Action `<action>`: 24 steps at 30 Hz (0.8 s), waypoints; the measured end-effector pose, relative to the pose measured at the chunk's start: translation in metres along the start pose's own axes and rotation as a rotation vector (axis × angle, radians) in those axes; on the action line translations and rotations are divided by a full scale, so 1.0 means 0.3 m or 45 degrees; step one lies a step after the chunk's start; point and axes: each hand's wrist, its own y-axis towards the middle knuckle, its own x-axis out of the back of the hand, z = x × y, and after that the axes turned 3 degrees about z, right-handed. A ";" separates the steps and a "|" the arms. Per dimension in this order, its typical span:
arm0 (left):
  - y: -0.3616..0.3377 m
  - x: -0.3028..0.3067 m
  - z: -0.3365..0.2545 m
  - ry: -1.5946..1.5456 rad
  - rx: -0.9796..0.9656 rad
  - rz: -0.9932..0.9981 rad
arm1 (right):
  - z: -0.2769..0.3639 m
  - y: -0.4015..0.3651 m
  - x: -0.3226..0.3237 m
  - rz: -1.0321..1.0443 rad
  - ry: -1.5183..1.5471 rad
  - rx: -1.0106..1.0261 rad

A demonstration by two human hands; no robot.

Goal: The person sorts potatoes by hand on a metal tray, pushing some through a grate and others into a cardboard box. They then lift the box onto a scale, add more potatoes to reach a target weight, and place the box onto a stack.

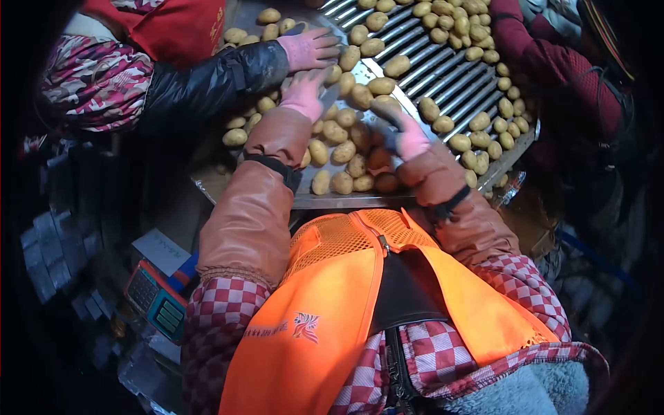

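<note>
Both my hands wear pink gloves with grey fingers, above potatoes on a metal tray. My left hand [304, 93] lies over potatoes at the tray's left side, fingers stretched forward. My right hand [404, 135] is a little blurred, with fingers and thumb apart, pointing left beside a potato [362, 136]. I see nothing gripped in either hand. Between my forearms lie several loose potatoes [339, 152], some in shadow. The metal tray [339, 201] has its near edge just in front of my orange vest.
A co-worker's gloved hand [311, 48] reaches in from the left, close to my left hand. Metal rollers [429, 72] slope across the back, with many potatoes [456, 21] beyond. Another person's sleeve [567, 76] is at right. A scale [155, 301] stands low at left.
</note>
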 end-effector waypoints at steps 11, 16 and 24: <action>-0.509 0.022 0.223 0.140 0.268 0.070 | -0.292 -0.335 0.391 -0.599 -1.181 -0.611; -0.596 0.091 0.119 -0.553 0.819 -0.194 | -0.092 -0.150 -0.007 -0.304 -1.031 -0.347; -0.533 0.033 -0.188 0.085 0.829 0.659 | -0.006 -0.051 0.038 -0.199 0.381 -0.225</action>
